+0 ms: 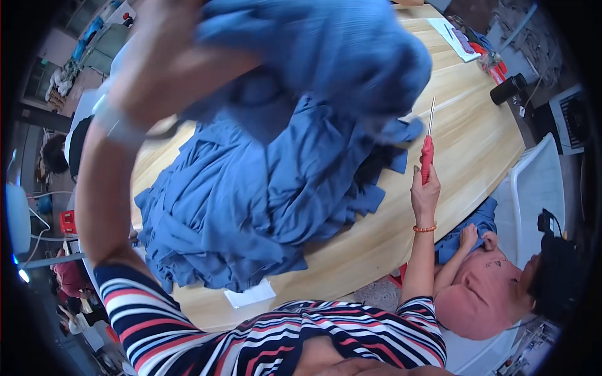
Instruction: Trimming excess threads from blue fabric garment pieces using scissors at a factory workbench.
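The left hand (pixel 160 59) gripped a blue cloth (pixel 326 50) raised above the pile (pixel 251 200); the right hand (pixel 425 188) clasped a red tool (pixel 427 156) beside it. Trimming seemed underway; steadying the cloth probably came next.

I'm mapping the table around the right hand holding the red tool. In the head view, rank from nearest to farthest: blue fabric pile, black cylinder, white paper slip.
From the right hand, which holds the red tool:
1. Blue fabric pile, just to its left on the table.
2. Black cylinder, up and right, near the far table edge.
3. White paper slip, far left, at the near edge.
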A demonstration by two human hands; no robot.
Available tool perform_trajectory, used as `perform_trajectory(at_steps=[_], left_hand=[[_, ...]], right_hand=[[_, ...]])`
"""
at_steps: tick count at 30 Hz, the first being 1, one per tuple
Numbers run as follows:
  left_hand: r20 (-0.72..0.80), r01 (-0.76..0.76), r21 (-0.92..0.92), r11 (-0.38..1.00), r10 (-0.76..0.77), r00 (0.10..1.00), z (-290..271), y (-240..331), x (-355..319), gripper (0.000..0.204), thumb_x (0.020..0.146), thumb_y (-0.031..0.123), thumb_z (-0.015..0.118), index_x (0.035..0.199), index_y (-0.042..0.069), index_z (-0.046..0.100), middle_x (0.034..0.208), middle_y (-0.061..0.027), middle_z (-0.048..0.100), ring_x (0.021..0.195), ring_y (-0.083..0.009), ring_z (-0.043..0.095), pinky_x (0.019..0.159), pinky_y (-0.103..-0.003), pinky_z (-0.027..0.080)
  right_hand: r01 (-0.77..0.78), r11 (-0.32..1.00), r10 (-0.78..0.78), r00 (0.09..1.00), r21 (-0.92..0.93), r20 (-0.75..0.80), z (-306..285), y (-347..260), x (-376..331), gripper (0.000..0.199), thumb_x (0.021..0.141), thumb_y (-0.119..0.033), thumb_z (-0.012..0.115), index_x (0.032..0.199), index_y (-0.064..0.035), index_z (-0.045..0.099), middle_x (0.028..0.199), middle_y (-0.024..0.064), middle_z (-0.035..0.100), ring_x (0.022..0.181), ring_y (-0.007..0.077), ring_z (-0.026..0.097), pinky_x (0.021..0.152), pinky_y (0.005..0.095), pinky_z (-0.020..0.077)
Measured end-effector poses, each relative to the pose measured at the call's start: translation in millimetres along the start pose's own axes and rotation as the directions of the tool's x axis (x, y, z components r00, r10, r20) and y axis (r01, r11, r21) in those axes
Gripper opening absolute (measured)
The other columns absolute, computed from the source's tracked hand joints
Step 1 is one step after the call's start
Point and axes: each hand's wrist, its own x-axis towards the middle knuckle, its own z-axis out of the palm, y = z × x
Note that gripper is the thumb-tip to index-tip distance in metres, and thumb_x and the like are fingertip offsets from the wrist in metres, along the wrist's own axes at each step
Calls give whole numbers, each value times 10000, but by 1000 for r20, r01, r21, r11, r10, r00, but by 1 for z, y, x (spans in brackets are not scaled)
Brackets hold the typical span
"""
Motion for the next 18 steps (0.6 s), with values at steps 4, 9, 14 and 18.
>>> perform_trajectory(at_steps=[4,9,14,18], left_hand=[[41,-192,-125,973,198,979,-65,-22,-159,674,617,179,779,1205,-61,552,1057,-170,668,927,-260,662,838,-358,489],[617,298,479,826,-558,555,-34,-40,-375,605,584,141,802,1128,28,562,1020,-174,592,986,-385,571,830,-437,473],[588,582,371,724,-668,456,-23,-68,-431,650,589,182,815,1163,50,541,1043,-173,577,1022,-367,563,863,-435,481],[503,571,366,735,-673,543,-33,-62,-334,557,678,149,756,1181,36,545,1046,-160,585,1013,-348,571,874,-418,476]], right_hand=[[191,977,-184,980,96,-73,3,-46,-46,165,887,-109,589,1017,-7,583,704,190,582,605,283,581,589,380,452],[128,989,-134,987,74,86,24,-68,-93,202,884,-131,606,1047,-11,602,770,135,578,672,179,559,620,339,452],[99,995,-94,977,-16,190,46,-46,-77,243,855,-139,639,1047,2,590,655,156,574,583,209,585,568,343,464],[128,989,-118,985,-77,123,44,-53,-16,322,828,-266,660,997,-5,576,867,262,637,847,438,614,723,483,489]])
